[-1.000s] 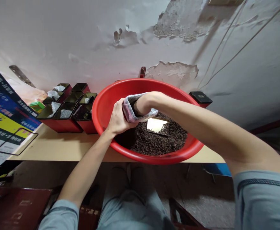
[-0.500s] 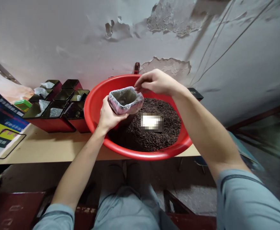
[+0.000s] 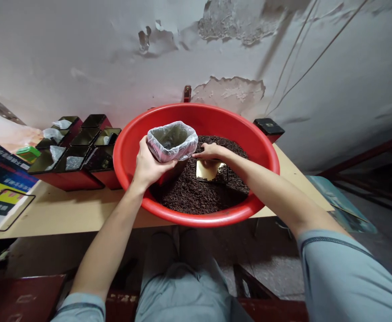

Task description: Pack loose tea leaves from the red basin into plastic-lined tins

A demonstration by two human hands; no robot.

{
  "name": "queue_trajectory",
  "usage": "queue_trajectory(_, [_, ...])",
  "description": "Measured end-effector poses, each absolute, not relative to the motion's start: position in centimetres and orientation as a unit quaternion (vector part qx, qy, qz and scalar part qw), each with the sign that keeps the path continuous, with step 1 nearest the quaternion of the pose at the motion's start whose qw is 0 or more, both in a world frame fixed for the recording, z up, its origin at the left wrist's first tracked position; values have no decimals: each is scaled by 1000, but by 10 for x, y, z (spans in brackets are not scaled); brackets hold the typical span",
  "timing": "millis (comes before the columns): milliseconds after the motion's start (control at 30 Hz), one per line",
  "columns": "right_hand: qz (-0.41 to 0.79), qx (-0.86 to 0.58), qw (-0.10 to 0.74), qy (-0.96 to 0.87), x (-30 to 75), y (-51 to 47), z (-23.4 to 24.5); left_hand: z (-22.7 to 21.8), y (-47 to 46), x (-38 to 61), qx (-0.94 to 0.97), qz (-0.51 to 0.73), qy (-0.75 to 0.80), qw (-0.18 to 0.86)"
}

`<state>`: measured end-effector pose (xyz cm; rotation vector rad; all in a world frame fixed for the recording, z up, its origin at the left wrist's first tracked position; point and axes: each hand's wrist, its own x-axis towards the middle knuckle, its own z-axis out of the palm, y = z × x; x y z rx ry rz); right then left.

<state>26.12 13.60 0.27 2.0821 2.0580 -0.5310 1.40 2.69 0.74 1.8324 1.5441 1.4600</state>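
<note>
Withdrew the right hand (image 3: 211, 152) from the rim of the plastic-lined tin (image 3: 167, 155) within the last half second, and lowered it to the far edge of the gold-coloured tray (image 3: 205, 171), lying on dark shreds (image 3: 189, 194) in the red basin (image 3: 196, 219). Judged to mark a turn of attention from the clear liner (image 3: 189, 151) to the tray and shreds. Held the right-hand fingers close together and slightly bent, pointing left (could not tell whether pinching the tray or merely hovering over it). Clasped the tin in the left hand (image 3: 148, 166), fingers round the left side and thumb along the near wall, above the left part of the basin, with the mouth facing up and the liner folded over the rim. Grouped other tins (image 3: 77, 180) to the left on the table (image 3: 82, 213), some with plastic inside; set a single dark-topped tin (image 3: 268, 126) at far right. Noted white characters on a printed panel (image 3: 1, 161) at the left edge, but read no word and identified no brand.
</note>
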Motion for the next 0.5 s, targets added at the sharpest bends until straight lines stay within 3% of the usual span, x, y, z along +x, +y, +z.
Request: queue_trajectory(500, [-200,672,-72,709,296,139,5,5,30,12,634,519,547,172])
